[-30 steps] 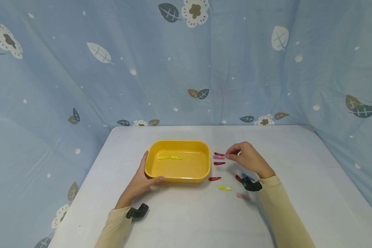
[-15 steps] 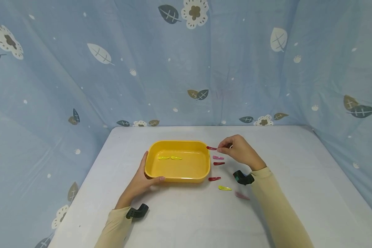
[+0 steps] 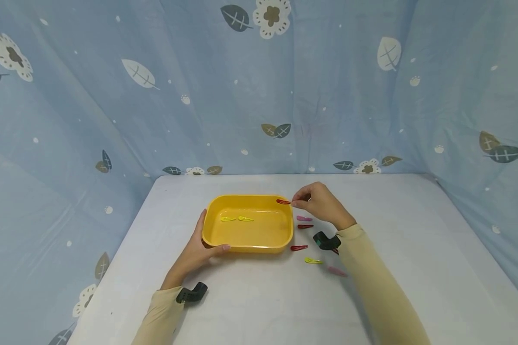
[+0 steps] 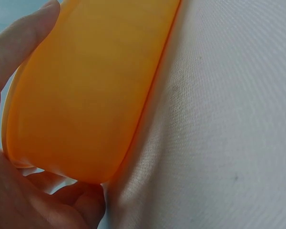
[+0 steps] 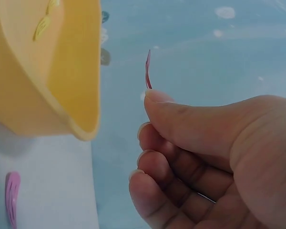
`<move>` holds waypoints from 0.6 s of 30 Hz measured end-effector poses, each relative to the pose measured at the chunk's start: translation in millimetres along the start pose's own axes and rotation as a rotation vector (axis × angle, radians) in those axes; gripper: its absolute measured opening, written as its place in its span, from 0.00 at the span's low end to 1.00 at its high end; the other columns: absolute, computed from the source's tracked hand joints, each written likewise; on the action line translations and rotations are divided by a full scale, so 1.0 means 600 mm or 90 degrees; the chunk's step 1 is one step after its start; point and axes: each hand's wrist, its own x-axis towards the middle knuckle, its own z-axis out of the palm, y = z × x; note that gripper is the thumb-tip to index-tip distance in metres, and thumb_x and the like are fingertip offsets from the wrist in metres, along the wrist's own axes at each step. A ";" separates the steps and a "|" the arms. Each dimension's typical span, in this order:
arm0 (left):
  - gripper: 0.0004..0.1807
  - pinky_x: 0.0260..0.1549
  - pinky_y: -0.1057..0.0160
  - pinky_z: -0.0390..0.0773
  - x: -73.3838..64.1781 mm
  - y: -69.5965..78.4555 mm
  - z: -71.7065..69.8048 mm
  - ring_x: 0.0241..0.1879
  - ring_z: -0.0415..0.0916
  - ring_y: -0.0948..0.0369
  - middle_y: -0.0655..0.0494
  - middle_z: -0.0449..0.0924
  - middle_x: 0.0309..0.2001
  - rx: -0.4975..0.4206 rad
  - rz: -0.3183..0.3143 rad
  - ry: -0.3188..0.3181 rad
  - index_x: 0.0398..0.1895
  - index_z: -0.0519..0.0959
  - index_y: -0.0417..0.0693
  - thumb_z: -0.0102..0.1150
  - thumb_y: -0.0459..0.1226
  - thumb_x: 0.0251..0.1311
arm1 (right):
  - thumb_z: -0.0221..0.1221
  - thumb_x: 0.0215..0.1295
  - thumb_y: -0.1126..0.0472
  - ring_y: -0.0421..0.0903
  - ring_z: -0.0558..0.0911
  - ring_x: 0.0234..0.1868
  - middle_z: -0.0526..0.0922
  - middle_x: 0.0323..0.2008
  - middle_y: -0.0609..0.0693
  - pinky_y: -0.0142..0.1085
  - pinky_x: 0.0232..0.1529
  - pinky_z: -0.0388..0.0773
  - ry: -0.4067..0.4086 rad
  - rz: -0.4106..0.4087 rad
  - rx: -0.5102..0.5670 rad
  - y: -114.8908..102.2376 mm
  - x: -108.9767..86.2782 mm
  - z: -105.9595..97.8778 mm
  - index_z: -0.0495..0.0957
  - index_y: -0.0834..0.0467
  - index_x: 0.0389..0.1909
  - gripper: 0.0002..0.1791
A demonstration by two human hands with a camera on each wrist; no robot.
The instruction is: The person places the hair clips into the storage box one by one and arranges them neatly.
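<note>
A blue, leaf-printed curtain (image 3: 345, 96) hangs behind the white bench (image 3: 259, 306), and here we are with a yellow tray (image 3: 250, 235) and a scatter of little clips! The left hand (image 3: 198, 253) has the tray gripped at its near left corner, thumb along the near side, fingers curled round the end. And the right hand (image 3: 321, 205), look, pinches a red clip (image 3: 283, 201) by one end, up in the air; from the head it lines up with the tray's far right corner, yet the right wrist view shows clip and tray apart.

Inside the tray lie two yellow clips, a left one (image 3: 228, 219) and a right one (image 3: 245, 218). Just outside, on the bench: a pink clip (image 3: 304, 218) with a dark red clip (image 3: 305, 226) just below it, and more clips nearer the person.

Now, the danger! That hold is only fingertips on a thin end, so a loosened pinch could drop the clip outside the tray. Carried too low, it might catch the rim and twist free. And should the left hand tug, the tray could slide, shifting the pair inside.
</note>
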 end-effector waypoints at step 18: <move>0.74 0.80 0.34 0.46 0.000 0.003 0.002 0.83 0.45 0.45 0.52 0.36 0.86 0.000 -0.006 0.003 0.85 0.29 0.60 0.80 0.53 0.50 | 0.68 0.67 0.62 0.47 0.81 0.36 0.89 0.39 0.54 0.36 0.45 0.88 -0.023 0.012 0.002 -0.019 0.044 0.036 0.89 0.60 0.41 0.07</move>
